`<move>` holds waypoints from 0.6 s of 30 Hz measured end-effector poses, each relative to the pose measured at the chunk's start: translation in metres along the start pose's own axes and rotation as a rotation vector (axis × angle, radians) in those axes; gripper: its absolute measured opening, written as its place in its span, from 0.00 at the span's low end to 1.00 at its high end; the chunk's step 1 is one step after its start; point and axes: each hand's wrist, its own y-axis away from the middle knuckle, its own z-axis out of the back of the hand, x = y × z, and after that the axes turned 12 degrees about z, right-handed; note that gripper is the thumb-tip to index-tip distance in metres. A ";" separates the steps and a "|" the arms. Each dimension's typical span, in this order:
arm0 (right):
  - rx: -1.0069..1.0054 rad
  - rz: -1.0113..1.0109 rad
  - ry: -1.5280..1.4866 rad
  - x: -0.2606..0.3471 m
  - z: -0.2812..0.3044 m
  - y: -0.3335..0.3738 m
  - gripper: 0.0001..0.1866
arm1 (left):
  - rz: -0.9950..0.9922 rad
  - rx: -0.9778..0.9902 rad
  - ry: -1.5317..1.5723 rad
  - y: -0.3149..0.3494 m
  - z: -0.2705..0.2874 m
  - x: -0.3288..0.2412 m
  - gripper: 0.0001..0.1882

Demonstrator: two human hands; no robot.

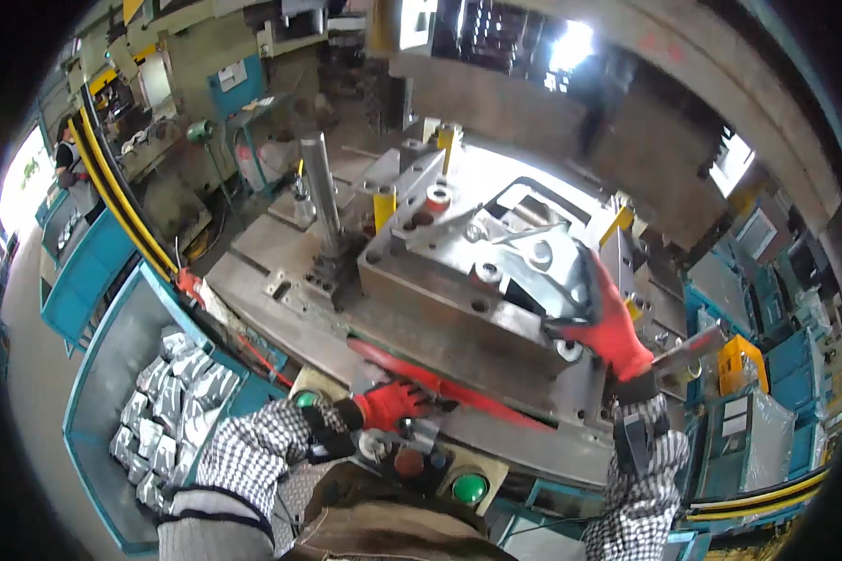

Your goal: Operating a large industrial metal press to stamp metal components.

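My right hand [610, 325], in a red glove, reaches onto the steel die block [458, 299] of a press. Its fingers curl over the right edge of a shiny sheet-metal part [531, 254] lying on top of the die. My left hand [391, 404], also in a red glove, rests with curled fingers on the front edge of the press bed [281, 299]. It sits beside a red strip [458, 388] and just above a control box [421, 467] with green buttons and a dark red button. Both sleeves are checkered.
A blue bin [112, 355] at lower left holds several shiny pressed parts [173, 407]. A steel guide pillar [321, 192] and yellow blocks [384, 206] stand behind the die. Blue bins and wrapped boxes [748, 411] crowd the right. Another person [65, 159] stands far left.
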 end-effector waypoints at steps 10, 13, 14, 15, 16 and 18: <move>0.599 -0.268 -0.230 -0.129 -0.044 -0.129 0.64 | 0.012 -0.012 0.186 0.016 -0.018 0.018 0.52; 0.651 -0.333 -0.198 -0.123 -0.064 -0.147 0.60 | 0.025 0.025 0.149 0.021 -0.007 0.021 0.53; 0.637 -0.370 -0.217 -0.123 -0.069 -0.150 0.58 | 0.031 0.028 0.132 0.022 -0.008 0.021 0.53; 0.573 -0.421 -0.222 -0.134 -0.066 -0.138 0.55 | 0.019 0.034 0.117 0.018 -0.005 0.020 0.53; 0.526 -0.387 -0.203 -0.143 -0.068 -0.129 0.53 | 0.012 0.043 0.108 0.014 0.000 0.018 0.53; 0.441 -0.228 -0.131 -0.158 -0.077 -0.113 0.49 | 0.010 0.077 0.105 0.007 0.006 0.016 0.53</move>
